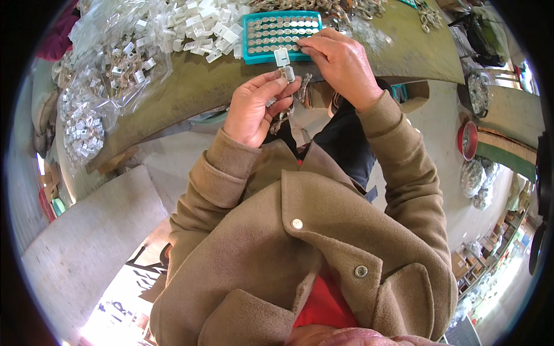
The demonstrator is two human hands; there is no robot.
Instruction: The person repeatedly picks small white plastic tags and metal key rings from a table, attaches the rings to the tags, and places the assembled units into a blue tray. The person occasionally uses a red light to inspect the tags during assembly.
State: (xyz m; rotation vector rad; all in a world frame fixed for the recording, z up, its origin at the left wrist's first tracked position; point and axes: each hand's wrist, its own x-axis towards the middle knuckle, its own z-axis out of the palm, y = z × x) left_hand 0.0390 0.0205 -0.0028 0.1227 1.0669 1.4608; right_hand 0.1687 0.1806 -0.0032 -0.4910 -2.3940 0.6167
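Note:
My left hand [249, 111] pinches a small white plastic case [289, 74] between thumb and fingers, its hinged lid standing up. Under those fingers hangs a bunched, translucent strap-like piece [283, 118], partly hidden. Just ahead lies a shallow teal tray [246, 45] with rows of round silver discs [280, 33] that look like button cells. My right hand [344, 64] reaches over the tray's near right corner, thumb and forefinger closed together by the discs. Whatever sits between those fingertips is too small to make out.
Loose white plastic cases [216, 29] are heaped left of the tray. Clear bags [83, 130] of small parts lie further left along the table [196, 81]. Small clear pieces [369, 34] are scattered to the right. A red basin [467, 140] stands at far right.

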